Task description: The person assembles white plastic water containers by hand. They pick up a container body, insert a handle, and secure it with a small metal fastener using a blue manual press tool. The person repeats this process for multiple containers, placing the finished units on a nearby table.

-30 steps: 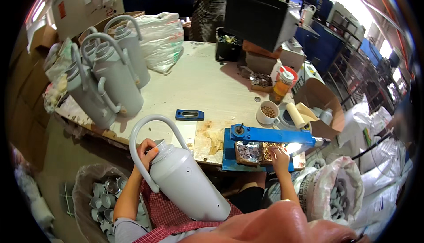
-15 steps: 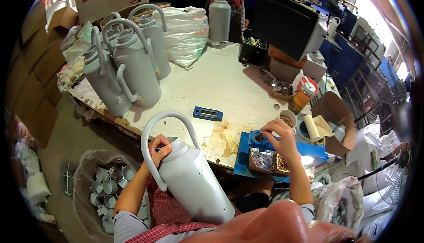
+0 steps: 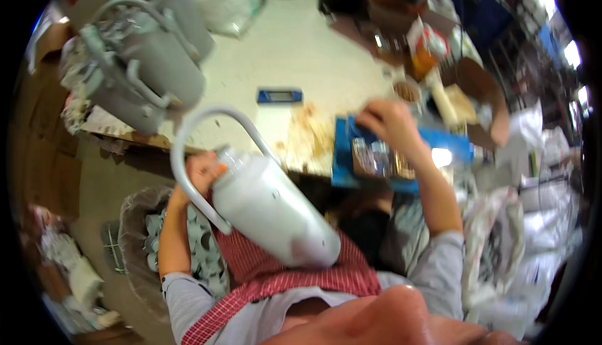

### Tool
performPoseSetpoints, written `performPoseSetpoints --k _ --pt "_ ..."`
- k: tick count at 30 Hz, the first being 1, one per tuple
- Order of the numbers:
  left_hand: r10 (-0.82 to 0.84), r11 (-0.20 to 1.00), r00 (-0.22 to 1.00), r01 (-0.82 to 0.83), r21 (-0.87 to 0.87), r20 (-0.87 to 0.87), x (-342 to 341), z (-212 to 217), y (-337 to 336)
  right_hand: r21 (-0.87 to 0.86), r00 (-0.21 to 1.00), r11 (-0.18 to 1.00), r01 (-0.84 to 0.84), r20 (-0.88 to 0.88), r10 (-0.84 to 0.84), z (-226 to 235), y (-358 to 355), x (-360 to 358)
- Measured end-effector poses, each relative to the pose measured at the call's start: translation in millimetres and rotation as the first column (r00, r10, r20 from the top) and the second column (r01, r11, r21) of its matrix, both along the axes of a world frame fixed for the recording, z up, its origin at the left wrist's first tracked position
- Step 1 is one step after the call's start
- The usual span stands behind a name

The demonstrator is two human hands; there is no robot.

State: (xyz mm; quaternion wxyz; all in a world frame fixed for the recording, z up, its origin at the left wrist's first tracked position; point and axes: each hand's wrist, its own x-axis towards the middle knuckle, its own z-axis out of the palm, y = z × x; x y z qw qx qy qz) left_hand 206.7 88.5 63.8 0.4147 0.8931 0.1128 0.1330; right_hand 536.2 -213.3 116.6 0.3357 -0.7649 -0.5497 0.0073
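Observation:
A grey thermos flask body [image 3: 276,213] with a tall arched carrying handle lies tilted across my lap. My left hand [image 3: 202,174] is closed around its open neck, inside the arch of the handle. Small dark holes mark the flask's side. My right hand [image 3: 392,122] hovers at the head of a blue tool [image 3: 454,144] near the table's front edge, its fingers pinched together. Blur and the fingers hide whatever is between them. Just below that hand sit a small box of silvery metal pieces [image 3: 369,157] and another of brass-coloured ones [image 3: 403,167].
Several similar grey flasks [image 3: 160,56] stand at the table's left. A flat blue object [image 3: 279,96] lies mid-table. Beyond my right hand are a cup of small brownish pieces [image 3: 407,90] and an orange bottle [image 3: 425,63]. A lined bin of grey parts [image 3: 141,251] stands at lower left.
The view has tilted down and blurred, so the table things sit higher in it. My left hand keeps its hold on the flask. My right hand stays by the blue tool, fingers more bunched.

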Motion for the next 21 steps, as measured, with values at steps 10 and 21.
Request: performPoseSetpoints --k 10,21 --pt "-0.018 0.961 0.971 -0.049 -0.274 -0.237 -65 10 36 -0.099 0.950 0.981 0.168 -0.251 -0.188 -68 -102 -37" --pt "-0.078 0.996 0.991 0.073 -0.043 -0.112 -35 38 17 -0.202 0.898 0.896 0.396 0.287 -0.333 -151 -64 -2"
